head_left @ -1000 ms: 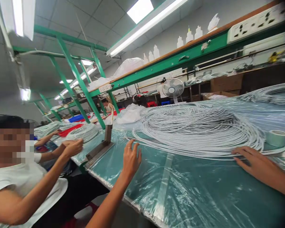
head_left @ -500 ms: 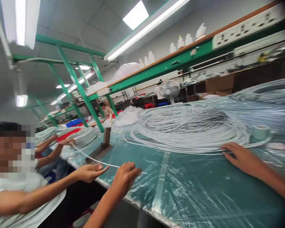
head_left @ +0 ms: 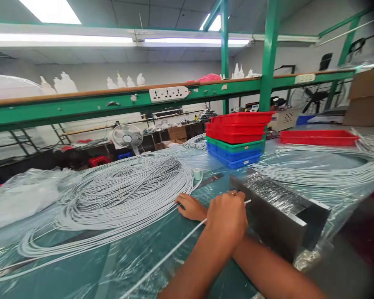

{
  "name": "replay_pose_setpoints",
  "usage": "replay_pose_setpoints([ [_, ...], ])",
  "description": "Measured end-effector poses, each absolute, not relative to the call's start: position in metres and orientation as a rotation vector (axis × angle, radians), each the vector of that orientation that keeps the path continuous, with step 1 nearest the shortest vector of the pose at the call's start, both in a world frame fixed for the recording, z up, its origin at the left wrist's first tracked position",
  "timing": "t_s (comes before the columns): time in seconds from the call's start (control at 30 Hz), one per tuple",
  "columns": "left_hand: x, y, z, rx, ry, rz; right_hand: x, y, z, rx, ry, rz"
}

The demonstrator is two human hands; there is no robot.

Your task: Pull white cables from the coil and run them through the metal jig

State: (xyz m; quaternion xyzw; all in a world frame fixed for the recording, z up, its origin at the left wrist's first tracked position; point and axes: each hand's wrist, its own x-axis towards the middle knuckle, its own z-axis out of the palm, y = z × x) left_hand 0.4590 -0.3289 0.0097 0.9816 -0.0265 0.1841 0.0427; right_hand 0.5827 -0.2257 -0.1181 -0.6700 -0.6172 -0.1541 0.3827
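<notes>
My left hand (head_left: 227,216) is closed round a white cable (head_left: 171,252). Its tip sticks out past the knuckles, and the length trails down to the lower left. Beneath the left wrist crosses my right arm. My right hand (head_left: 190,206) rests at the near right edge of a large coil of pale grey cable (head_left: 127,199), its fingers loosely bent and apart, touching the outer strands. Close to the right of my left hand stands a dark metal channel block (head_left: 268,220) with clear film over its top.
A small tape roll (head_left: 197,174) sits behind my right hand. Stacked red, green and blue trays (head_left: 237,139) stand farther back. Another cable coil (head_left: 324,176) and a red tray (head_left: 319,138) lie on the right. A green shelf beam (head_left: 127,101) spans overhead, with a fan (head_left: 127,136) beyond.
The view has swung right, and the co-worker has left it. My left hand has carried the cable end rightward across my right arm to the metal block. My right hand remains at the coil.
</notes>
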Motion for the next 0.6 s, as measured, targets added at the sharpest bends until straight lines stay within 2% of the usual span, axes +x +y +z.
replay_pose_setpoints([
  [0.17, 0.491, -0.341, 0.007, 3.014, -0.085, 0.493, 0.586, -0.22, -0.115, -1.74, -1.621, -0.422],
  [0.6, 0.491, -0.332, -0.002, 2.873, -0.126, 0.481, 0.586, -0.221, -0.115, -1.765, -1.628, -0.428],
])
